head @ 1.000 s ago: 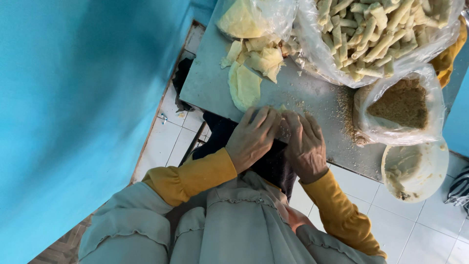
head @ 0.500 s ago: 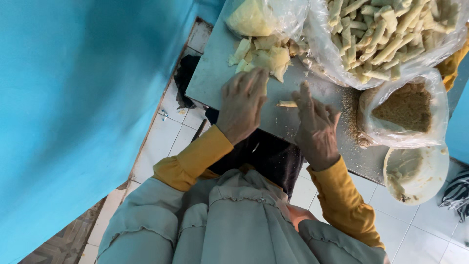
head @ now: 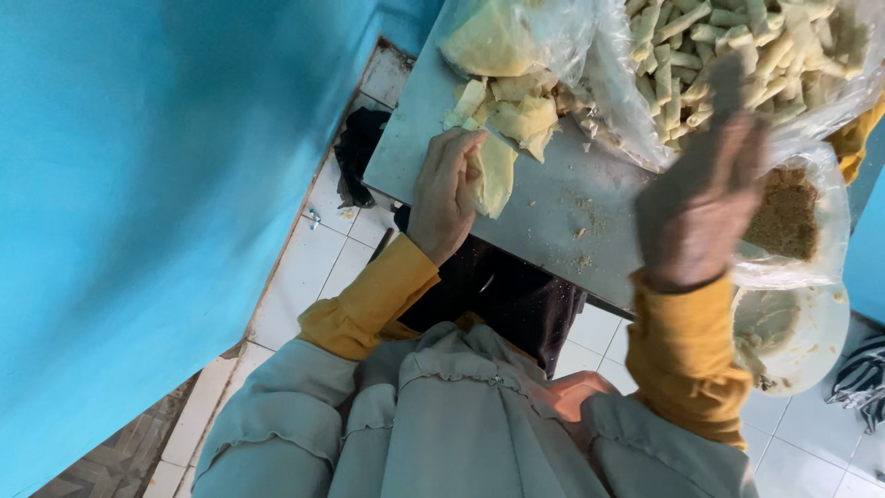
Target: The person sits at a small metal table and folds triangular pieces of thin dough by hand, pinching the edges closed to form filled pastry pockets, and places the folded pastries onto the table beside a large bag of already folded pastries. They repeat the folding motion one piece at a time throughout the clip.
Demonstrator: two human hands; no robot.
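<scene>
Pinching a pale wrapper sheet (head: 493, 171) with my left hand (head: 444, 194), I close my fingers on its edge where it lies on the metal table (head: 553, 207), just below the loose wrapper pile (head: 516, 111). My right hand (head: 701, 198) hangs blurred above the table beside the bag of crumbs (head: 788, 217); whether its fingers grip anything I cannot tell. The bag of rolled sticks (head: 737, 46) sits beyond.

Left hand (head: 447, 194) low, palm down, fingers curled at tips, wrist straight, yellow sleeve. Right hand (head: 705, 198) raised, blurred, back toward camera, fingers extended upward, forearm lifted.
</scene>
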